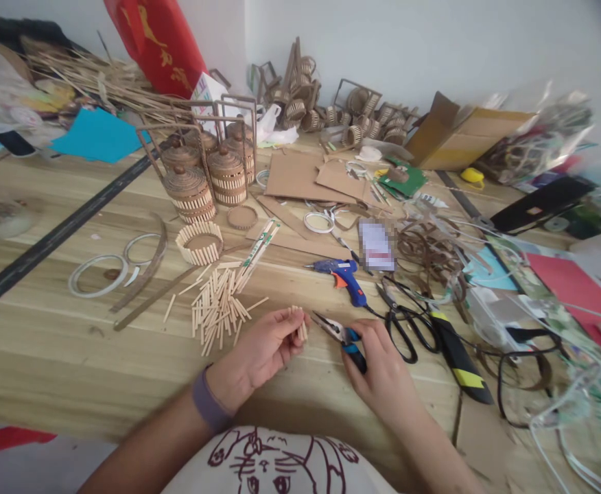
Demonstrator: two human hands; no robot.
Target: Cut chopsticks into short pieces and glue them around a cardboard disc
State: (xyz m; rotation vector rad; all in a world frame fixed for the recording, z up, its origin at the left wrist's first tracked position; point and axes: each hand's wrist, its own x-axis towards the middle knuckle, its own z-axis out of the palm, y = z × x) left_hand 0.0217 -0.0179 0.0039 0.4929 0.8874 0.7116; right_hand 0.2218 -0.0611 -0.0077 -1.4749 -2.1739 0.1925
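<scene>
Near the table's front, my left hand (264, 350) is closed around a small bundle of short wooden sticks (301, 331), their ends showing past the thumb. My right hand (380, 370) grips a pair of long-nose pliers (344, 336) with blue and black handles; the jaws are parted and point toward the bundle without touching it. Left of my left hand lies a loose pile of short sticks (218, 309). Just behind the pile stands a ring of upright sticks (200, 243) around a round brown base. Longer sticks in a printed wrapper (262, 247) lie beside it.
A blue glue gun (344, 276), black-handled scissors (403, 319) and a black-yellow cutter (460, 357) lie to the right. Lidded stick baskets (228, 175) with tall handles stand behind. White tape rolls (98, 276) lie left. Tangled brown strips (429, 250) and cardboard (305, 178) spread farther back.
</scene>
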